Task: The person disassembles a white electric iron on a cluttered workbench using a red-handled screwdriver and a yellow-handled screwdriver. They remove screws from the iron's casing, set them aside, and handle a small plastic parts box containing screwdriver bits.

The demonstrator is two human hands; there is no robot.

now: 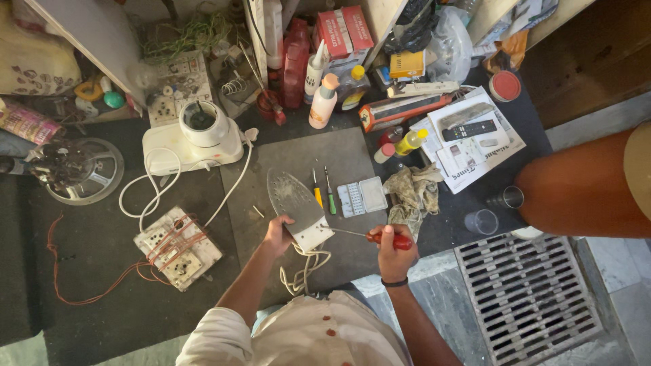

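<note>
Two hands are on the job at the near edge of the grey mat point(352, 152) that covers the middle of the counter. Our left hand point(277, 235) is closed around the rear of the clothes iron point(297, 205), which lies soleplate up with its tip pointing toward the far edge. Our right hand point(391, 245) is clamped on the red handle of a screwdriver point(369, 235), and the blade reaches across to the white back end of the iron, where the cord point(305, 266) comes out and hangs off the near edge.

We judge the work to be at an early stage: the iron looks whole, the soleplate is attached, and we cannot see any cover or loose screw lying beside it. The rear fastening seems to be what we are working at; whether it has loosened at all is too small to tell.

Just beyond the iron lie two small screwdrivers point(323, 189), yellow and green, untouched, with a clear plastic parts box point(363, 196) and a crumpled rag point(413, 194) to their right. A white mixer base point(193, 139) stands toward the far left corner.
</note>
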